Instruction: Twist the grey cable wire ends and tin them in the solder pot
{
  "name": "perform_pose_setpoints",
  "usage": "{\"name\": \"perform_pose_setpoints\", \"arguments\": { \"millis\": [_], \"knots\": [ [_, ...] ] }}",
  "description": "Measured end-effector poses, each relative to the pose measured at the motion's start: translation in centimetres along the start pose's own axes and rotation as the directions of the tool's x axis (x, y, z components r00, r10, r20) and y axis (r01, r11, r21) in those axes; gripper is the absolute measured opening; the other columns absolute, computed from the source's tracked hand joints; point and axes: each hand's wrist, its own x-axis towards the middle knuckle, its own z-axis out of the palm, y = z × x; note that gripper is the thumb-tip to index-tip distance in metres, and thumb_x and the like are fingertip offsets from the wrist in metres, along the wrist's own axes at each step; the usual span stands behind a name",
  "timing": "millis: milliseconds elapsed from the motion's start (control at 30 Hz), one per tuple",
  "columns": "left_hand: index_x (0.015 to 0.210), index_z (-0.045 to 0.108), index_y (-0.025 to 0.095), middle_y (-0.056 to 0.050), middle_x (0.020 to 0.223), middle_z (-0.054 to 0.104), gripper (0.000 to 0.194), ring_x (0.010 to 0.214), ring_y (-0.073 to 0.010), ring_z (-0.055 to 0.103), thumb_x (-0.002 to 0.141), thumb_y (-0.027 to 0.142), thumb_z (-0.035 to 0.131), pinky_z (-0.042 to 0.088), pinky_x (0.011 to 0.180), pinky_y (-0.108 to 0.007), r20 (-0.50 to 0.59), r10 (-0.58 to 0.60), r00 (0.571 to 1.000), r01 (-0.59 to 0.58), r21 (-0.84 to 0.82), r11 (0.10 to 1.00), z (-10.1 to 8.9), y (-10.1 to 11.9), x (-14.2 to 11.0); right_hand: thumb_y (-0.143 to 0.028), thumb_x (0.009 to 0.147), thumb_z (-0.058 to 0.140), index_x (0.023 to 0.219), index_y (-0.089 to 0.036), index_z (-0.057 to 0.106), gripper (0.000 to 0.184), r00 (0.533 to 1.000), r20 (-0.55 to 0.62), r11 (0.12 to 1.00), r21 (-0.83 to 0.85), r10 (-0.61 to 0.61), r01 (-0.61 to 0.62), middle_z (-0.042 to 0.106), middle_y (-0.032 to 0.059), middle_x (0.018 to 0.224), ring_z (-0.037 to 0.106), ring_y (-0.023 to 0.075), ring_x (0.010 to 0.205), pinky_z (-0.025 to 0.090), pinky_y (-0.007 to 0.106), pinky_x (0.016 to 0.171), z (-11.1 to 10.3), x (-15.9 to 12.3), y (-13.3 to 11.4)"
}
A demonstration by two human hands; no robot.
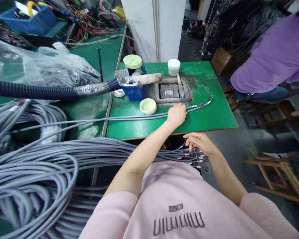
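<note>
My left hand [176,114] is closed over a couple of grey cables [129,118] lying across the green tabletop. Their stripped ends [201,105], with thin coloured wires, stick out to the right of the fingers. Lower down, my right hand [200,143] hovers at the table's front edge, its fingers partly bent and apart. Just beneath it are the wire ends [196,156] of a thick bundle of grey cables [114,151]; one end comes close to the fingertips, and contact cannot be made out. Behind my left hand, a small solder pot [169,92] sits in a stained frame.
A ribbed hose [94,89] reaches over a blue box [133,91] toward the pot. Around it stand a pale green lid [148,106], a white tub [173,67] and a brush [180,86]. Coiled cables [35,186] fill the left. A person in purple [271,56] sits at right.
</note>
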Motion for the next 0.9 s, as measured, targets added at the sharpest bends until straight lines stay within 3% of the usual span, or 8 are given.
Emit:
{"name": "perform_pose_setpoints", "arguments": {
  "millis": [133,267,333,400,500,567,667,900],
  "knots": [
    [0.098,0.059,0.013,-0.012,0.101,0.063,0.016,0.097,-0.0231,0.060,0.094,0.027,0.052,0.045,0.081,-0.032,-0.019,0.085,0.996,-0.086,-0.163,0.983,-1.7,1.0,-2.1,-0.053,0.083,0.065,0.114,-0.019,0.063,0.046,0.945,-0.305,0.917,0.333,-0.115,0.219,0.072,0.0096,0.104,0.064,0.0136,0.059,0.055,0.029,0.051,-0.9,2.4,-1.5],
    [0.090,0.059,0.018,-0.004,0.089,0.064,0.013,0.084,-0.0173,0.059,0.093,0.030,0.055,0.045,0.076,-0.029,0.016,0.174,0.985,-0.139,-0.532,0.835,-3.0,2.0,-7.8,-0.048,0.091,0.058,0.105,-0.020,0.067,0.032,0.711,-0.600,0.823,0.145,-0.368,0.549,0.071,0.0025,0.085,0.051,0.0069,0.046,0.042,0.020,0.042,-2.3,1.4,-4.2],
    [0.086,0.062,0.017,-0.003,0.084,0.065,0.014,0.081,-0.0160,0.058,0.090,0.030,0.059,0.044,0.074,-0.028,0.101,0.231,0.968,-0.096,-0.700,0.708,-3.2,1.8,-10.3,-0.042,0.093,0.056,0.100,-0.020,0.069,0.026,0.740,-0.477,0.857,-0.061,-0.475,0.511,0.067,-0.0006,0.069,0.048,0.0067,0.045,0.037,0.019,0.041,-1.9,-0.1,-5.1],
    [0.086,0.064,0.016,-0.003,0.080,0.065,0.019,0.074,-0.0135,0.057,0.089,0.034,0.061,0.044,0.070,-0.026,0.171,0.202,0.964,0.040,-0.849,0.527,-3.3,1.0,-11.8,-0.037,0.095,0.055,0.097,-0.019,0.070,0.023,0.836,-0.237,0.855,-0.304,-0.495,0.420,0.066,-0.0006,0.065,0.052,0.0085,0.049,0.040,0.021,0.047,-0.9,-1.5,-5.5],
    [0.084,0.066,0.014,-0.001,0.074,0.064,0.027,0.063,-0.0094,0.053,0.085,0.041,0.066,0.042,0.064,-0.024,0.214,-0.014,0.977,0.213,-0.963,0.165,-3.7,-0.4,-12.7,-0.030,0.095,0.055,0.100,-0.019,0.071,0.020,0.882,0.009,0.735,-0.548,-0.472,0.399,0.069,-0.0001,0.069,0.061,0.0113,0.060,0.047,0.023,0.059,1.0,-2.8,-5.5],
    [0.083,0.066,0.014,-0.001,0.073,0.064,0.028,0.063,-0.0090,0.054,0.080,0.042,0.072,0.044,0.065,-0.023,0.201,-0.148,0.968,0.200,-0.980,-0.019,-4.2,-1.2,-12.7,-0.028,0.095,0.054,0.100,-0.019,0.071,0.019,0.879,0.075,0.685,-0.597,-0.471,0.417,0.070,-0.0004,0.069,0.064,0.0120,0.063,0.048,0.023,0.062,1.9,-2.9,-5.2],
    [0.082,0.068,0.014,-0.001,0.071,0.066,0.029,0.066,-0.0095,0.057,0.073,0.040,0.078,0.045,0.066,-0.023,0.195,-0.235,0.952,0.159,-0.974,-0.161,-4.9,-1.7,-12.3,-0.027,0.095,0.053,0.100,-0.018,0.070,0.019,0.878,0.116,0.661,-0.615,-0.464,0.430,0.071,-0.0004,0.070,0.066,0.0126,0.064,0.049,0.023,0.064,2.5,-2.4,-4.8],
    [0.078,0.066,0.014,-0.001,0.066,0.065,0.036,0.055,-0.0067,0.054,0.070,0.046,0.078,0.043,0.056,-0.020,0.268,-0.188,0.945,0.185,-0.911,-0.369,-5.0,-1.3,-11.5,-0.028,0.096,0.052,0.101,-0.019,0.069,0.020,0.866,0.188,0.605,-0.647,-0.464,0.465,0.071,0.0010,0.075,0.067,0.0136,0.069,0.050,0.024,0.068,2.8,-2.1,-5.0]
  ]
}}
